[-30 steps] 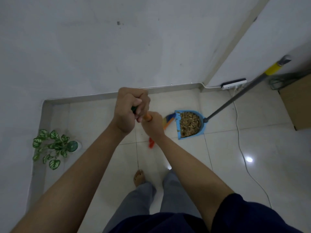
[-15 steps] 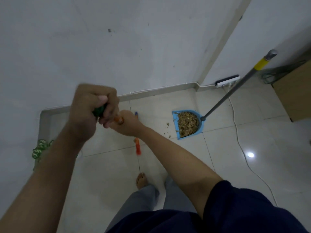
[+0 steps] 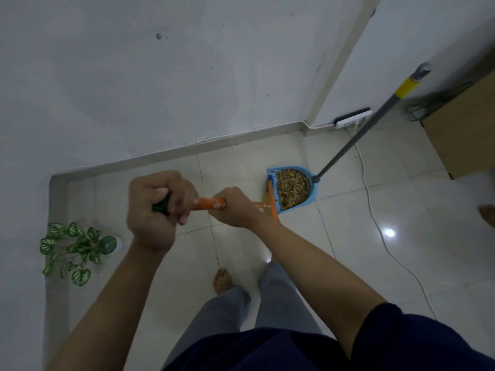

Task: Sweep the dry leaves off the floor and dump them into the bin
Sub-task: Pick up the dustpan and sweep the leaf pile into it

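Note:
My left hand (image 3: pixel 158 210) grips the green top end of the broom handle. My right hand (image 3: pixel 235 208) grips the orange broom handle (image 3: pixel 210 204) just below it. The orange broom head (image 3: pixel 273 203) rests at the open left edge of the blue dustpan (image 3: pixel 313 194) on the tiled floor. A heap of dry brown leaves (image 3: pixel 292 188) fills the pan. The dustpan's long grey pole with a yellow band (image 3: pixel 356 135) leans up to the right, held by nobody. No bin is in view.
A green leafy plant (image 3: pixel 72 247) lies on the floor at the left by the wall. A white power strip (image 3: pixel 353 117) and its cable (image 3: pixel 375 210) run along the right. A brown cabinet (image 3: pixel 463 137) stands at far right. Another person's foot (image 3: pixel 487 214) shows at the right edge.
The broom head swept right from the open floor up to the dustpan's mouth; the few loose leaves before the pan are gone. Both hands moved right with the handle.

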Motion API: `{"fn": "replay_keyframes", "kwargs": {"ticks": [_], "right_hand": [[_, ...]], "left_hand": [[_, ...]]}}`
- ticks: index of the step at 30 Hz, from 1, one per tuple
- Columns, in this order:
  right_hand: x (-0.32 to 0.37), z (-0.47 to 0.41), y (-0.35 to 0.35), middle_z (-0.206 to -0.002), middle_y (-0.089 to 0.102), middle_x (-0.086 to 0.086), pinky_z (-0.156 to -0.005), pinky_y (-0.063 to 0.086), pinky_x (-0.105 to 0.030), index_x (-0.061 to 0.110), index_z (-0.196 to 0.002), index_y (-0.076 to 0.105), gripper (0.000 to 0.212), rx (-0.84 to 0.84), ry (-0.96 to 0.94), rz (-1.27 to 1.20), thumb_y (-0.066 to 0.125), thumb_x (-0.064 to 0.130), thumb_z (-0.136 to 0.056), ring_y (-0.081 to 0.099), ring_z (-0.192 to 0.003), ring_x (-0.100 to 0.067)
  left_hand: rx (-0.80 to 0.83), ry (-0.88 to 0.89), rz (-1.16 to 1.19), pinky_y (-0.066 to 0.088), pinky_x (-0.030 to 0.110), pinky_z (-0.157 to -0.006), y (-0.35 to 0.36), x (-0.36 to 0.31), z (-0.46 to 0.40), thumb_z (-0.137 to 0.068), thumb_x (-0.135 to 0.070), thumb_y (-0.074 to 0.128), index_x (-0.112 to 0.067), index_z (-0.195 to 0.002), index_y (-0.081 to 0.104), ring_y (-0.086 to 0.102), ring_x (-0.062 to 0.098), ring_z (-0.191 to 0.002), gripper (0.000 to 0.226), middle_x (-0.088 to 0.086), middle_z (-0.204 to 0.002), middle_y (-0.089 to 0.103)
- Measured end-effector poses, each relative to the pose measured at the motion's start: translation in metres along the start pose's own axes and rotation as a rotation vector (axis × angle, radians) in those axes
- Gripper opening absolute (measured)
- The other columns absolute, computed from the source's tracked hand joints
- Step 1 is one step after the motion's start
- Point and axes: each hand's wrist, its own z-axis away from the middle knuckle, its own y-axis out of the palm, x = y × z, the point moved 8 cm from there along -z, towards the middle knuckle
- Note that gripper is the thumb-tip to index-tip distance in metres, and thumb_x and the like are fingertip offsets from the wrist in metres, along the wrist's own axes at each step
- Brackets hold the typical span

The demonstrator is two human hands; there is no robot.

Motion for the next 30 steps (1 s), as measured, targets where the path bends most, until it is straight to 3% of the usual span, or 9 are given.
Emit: {"fn": "replay_keyframes", "kwargs": {"ticks": [2, 4, 7, 10, 13, 16, 19, 24, 30], "right_hand": [[0.023, 0.0, -0.009, -0.048, 0.043, -0.008, -0.05, 0.028, -0.028, 0.021, -0.042, 0.029, 0.052, -0.05, -0.05, -0.025, 0.059, 0.015, -0.084, 0.043, -0.049, -0.022], [0.044, -0.002, -0.013, -0.05, 0.045, -0.009, -0.047, 0.027, -0.028, 0.022, -0.042, 0.031, 0.051, -0.068, -0.102, -0.033, 0.059, 0.016, -0.084, 0.044, -0.049, -0.021], [0.063, -0.01, -0.014, -0.047, 0.041, -0.002, -0.045, 0.026, -0.019, 0.023, -0.042, 0.031, 0.051, -0.072, -0.135, -0.044, 0.06, 0.016, -0.084, 0.042, -0.05, -0.019], [0.06, -0.018, -0.005, -0.044, 0.038, 0.003, -0.045, 0.026, -0.021, 0.02, -0.043, 0.03, 0.051, -0.026, -0.109, -0.057, 0.061, 0.014, -0.082, 0.043, -0.049, -0.019], [0.036, -0.02, 0.002, -0.042, 0.037, 0.003, -0.043, 0.024, -0.019, 0.02, -0.042, 0.028, 0.051, 0.006, -0.052, -0.02, 0.061, 0.013, -0.081, 0.039, -0.044, -0.017], [0.005, -0.014, -0.004, -0.045, 0.042, -0.005, -0.045, 0.028, -0.023, 0.019, -0.042, 0.029, 0.051, -0.013, 0.012, 0.009, 0.061, 0.013, -0.08, 0.04, -0.044, -0.017], [-0.009, -0.008, -0.012, -0.041, 0.037, 0.0, -0.044, 0.025, -0.026, 0.02, -0.04, 0.029, 0.052, -0.02, 0.037, 0.004, 0.061, 0.012, -0.08, 0.035, -0.04, -0.012], [0.029, -0.013, -0.023, -0.042, 0.036, 0.005, -0.042, 0.025, -0.017, 0.021, -0.041, 0.03, 0.05, -0.08, -0.048, -0.034, 0.062, 0.012, -0.079, 0.035, -0.04, -0.009], [0.069, -0.028, -0.016, -0.043, 0.034, 0.004, -0.043, 0.023, -0.02, 0.019, -0.043, 0.028, 0.049, -0.043, -0.098, -0.122, 0.061, 0.008, -0.078, 0.031, -0.04, -0.008]], "left_hand": [[0.022, 0.061, 0.014, 0.034, 0.024, -0.055, -0.008, -0.019, -0.005, -0.075, -0.045, 0.054, -0.03, -0.052, 0.051, 0.037, 0.007, -0.034, 0.027, -0.019, -0.043, 0.04], [0.086, 0.066, 0.174, 0.041, 0.025, -0.06, -0.027, -0.02, -0.009, -0.084, -0.032, 0.031, -0.021, -0.056, 0.055, 0.046, 0.008, -0.037, 0.039, -0.011, -0.042, 0.043], [-0.089, 0.1, 0.482, 0.047, 0.047, -0.069, -0.057, -0.023, -0.014, -0.075, -0.012, -0.01, 0.003, -0.066, 0.057, 0.059, 0.03, -0.051, 0.069, 0.016, -0.051, 0.055], [0.075, 0.007, 0.228, 0.04, 0.023, -0.056, -0.035, -0.026, -0.019, -0.086, -0.027, 0.026, -0.021, -0.061, 0.057, 0.048, 0.007, -0.038, 0.041, -0.012, -0.047, 0.05], [0.018, 0.029, 0.048, 0.023, 0.026, -0.044, -0.004, -0.022, -0.019, -0.073, -0.044, 0.055, -0.029, -0.052, 0.05, 0.031, 0.009, -0.032, 0.026, -0.019, -0.042, 0.039], [-0.066, -0.002, 0.063, 0.024, 0.025, -0.046, -0.003, -0.001, -0.015, -0.066, -0.041, 0.058, -0.026, -0.046, 0.045, 0.029, 0.012, -0.031, 0.027, -0.016, -0.039, 0.037], [-0.08, -0.058, 0.056, 0.025, 0.026, -0.047, -0.002, 0.01, -0.013, -0.064, -0.024, 0.042, -0.025, -0.044, 0.043, 0.028, 0.012, -0.031, 0.021, -0.015, -0.036, 0.035], [-0.002, 0.065, 0.082, 0.031, 0.025, -0.05, -0.003, -0.033, -0.023, -0.068, -0.045, 0.056, -0.029, -0.05, 0.048, 0.032, 0.009, -0.032, 0.026, -0.016, -0.039, 0.037], [0.077, 0.132, 0.023, 0.036, 0.02, -0.053, -0.017, -0.058, -0.033, -0.078, -0.042, 0.051, -0.032, -0.058, 0.051, 0.038, 0.001, -0.035, 0.023, -0.021, -0.044, 0.042]]}}
